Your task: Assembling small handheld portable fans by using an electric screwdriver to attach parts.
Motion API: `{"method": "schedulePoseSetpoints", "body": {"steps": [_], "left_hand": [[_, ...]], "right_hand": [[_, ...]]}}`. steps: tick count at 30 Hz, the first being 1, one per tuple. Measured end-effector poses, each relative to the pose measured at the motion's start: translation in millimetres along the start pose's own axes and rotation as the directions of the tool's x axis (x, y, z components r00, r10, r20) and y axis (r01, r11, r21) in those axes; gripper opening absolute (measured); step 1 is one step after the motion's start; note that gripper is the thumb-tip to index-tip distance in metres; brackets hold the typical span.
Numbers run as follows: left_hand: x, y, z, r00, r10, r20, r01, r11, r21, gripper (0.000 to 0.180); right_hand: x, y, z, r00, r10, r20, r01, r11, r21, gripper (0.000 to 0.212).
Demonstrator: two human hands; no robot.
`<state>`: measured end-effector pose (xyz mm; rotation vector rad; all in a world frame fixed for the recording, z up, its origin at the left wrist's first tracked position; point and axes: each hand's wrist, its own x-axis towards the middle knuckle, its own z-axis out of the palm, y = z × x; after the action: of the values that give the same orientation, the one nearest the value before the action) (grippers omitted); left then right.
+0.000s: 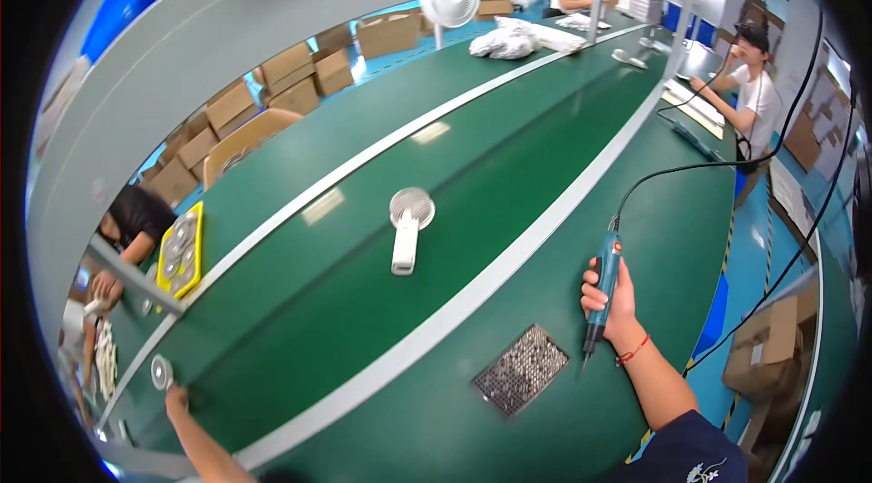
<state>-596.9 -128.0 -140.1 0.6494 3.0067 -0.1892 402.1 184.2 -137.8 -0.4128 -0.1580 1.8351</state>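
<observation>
My right hand (620,299) is wrapped round a teal electric screwdriver (607,278), its thin bit pointing down over the green bench and a black cord rising from its top. Below and left of the bit lies a small tray of screws (521,369). At the far left my left hand (178,399) is closed at the lower edge of a small white handheld fan (162,372); its fingers are small and partly hidden. Another white handheld fan (405,242) lies on the green conveyor belt (490,201), round head away from me, handle toward me.
A metal rail (436,324) separates bench and belt. A yellow tray (198,251) of round parts stands at left, beside a co-worker's arm (136,251). Another person (749,97) sits at far right near a second screwdriver (695,139). White bags (505,39) and cartons (289,74) lie beyond.
</observation>
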Motion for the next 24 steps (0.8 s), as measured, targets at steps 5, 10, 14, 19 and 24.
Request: {"method": "schedulePoseSetpoints", "body": {"steps": [5, 10, 14, 19, 24], "left_hand": [[8, 86, 31, 0.992, 0.119, -0.031, -0.122, 0.929, -0.349, 0.039], [-29, 126, -8, 0.994, 0.061, 0.086, 0.048, 0.465, -0.884, 0.035], [-96, 169, -64, 0.978, 0.107, 0.179, 0.19, -0.099, -0.977, 0.031], [-234, 252, -82, 0.967, 0.254, 0.023, 0.211, -0.747, -0.631, 0.028], [-491, 339, -80, 0.827, 0.53, -0.189, 0.427, -0.809, -0.403, 0.041]], "right_hand": [[-21, -5, 14, 0.992, -0.119, -0.05, 0.115, 0.991, -0.07, 0.045], [-16, -2, 13, 0.994, -0.099, -0.038, 0.098, 0.995, -0.035, 0.046], [-13, -4, 3, 0.998, -0.061, -0.001, 0.061, 0.997, -0.037, 0.052], [-4, 9, 2, 1.0, -0.03, -0.004, 0.03, 0.998, -0.062, 0.053], [-6, -13, 16, 0.987, -0.075, -0.144, 0.076, 0.997, 0.003, 0.054]]}}
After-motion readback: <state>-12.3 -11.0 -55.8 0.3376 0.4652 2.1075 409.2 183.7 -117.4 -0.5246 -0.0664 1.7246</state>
